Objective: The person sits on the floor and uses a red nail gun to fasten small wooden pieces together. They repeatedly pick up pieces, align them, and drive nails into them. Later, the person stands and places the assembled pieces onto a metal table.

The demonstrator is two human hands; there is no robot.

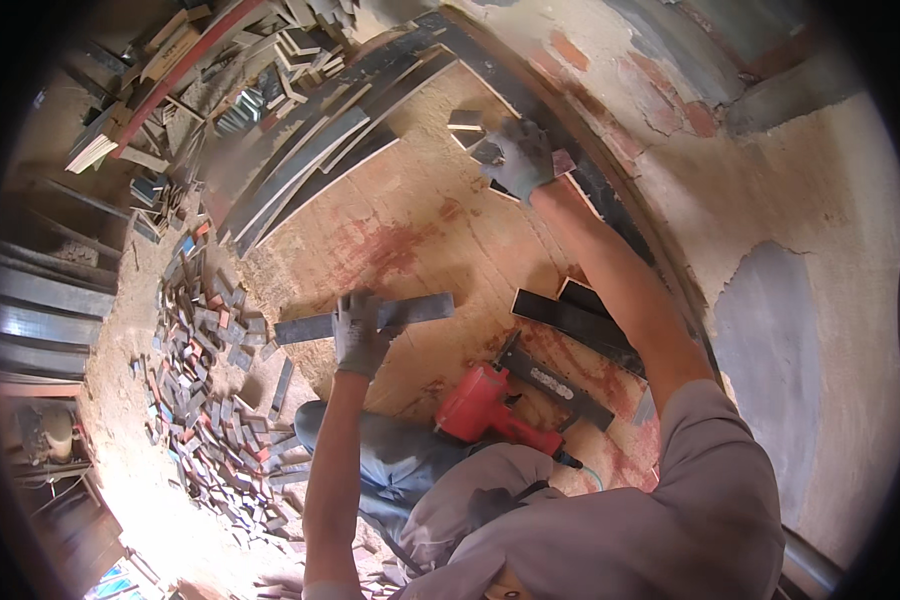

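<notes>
Grey work gloves cover both hands. My left hand (360,335) is closed over the middle of a long, narrow dark-faced plywood strip (417,310), held level over the dusty wooden board (370,240). Farther off to the right, my right hand (520,158) reaches down among short dark-faced plywood offcuts (465,120). Its fingers look curled, but what they grip is partly hidden. A red nail gun (485,402) with a black magazine lies in front of my knees, between the two arms. Beside it, under my right forearm, are more dark plywood strips (570,320).
Long dark strips (325,150) are stacked along the board's far left edge. A big heap of small offcuts (210,390) covers the floor at left. A worn wall (800,220) bounds the right. An air hose (592,472) leaves the nail gun.
</notes>
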